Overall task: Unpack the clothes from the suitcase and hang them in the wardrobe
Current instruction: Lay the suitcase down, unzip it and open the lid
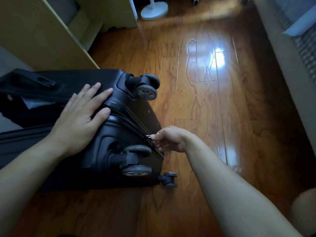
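While your left hand [80, 115] lies flat with fingers spread on the wheel end of the black suitcase [109, 134], your right hand [168, 139] pinches the small metal zipper pull [149, 136] on the seam — thumb and fingertips closed tight on it. Suitcase lies on its side on the wooden floor [213, 103], at 9 o'clock in view, wheels pointing to 3 o'clock. Upper wheel pair [147, 87] at 10 o'clock of the zipper pull, lower wheel pair [136, 161] at 7 o'clock of it, one more caster [168, 180] on the floor side. Far left, the shell gapes partly open; contents too dark to tell. Light wooden wardrobe panel [42, 36] stands at 11 o'clock, white fan base [154, 10] at 12 — well apart from the suitcase.
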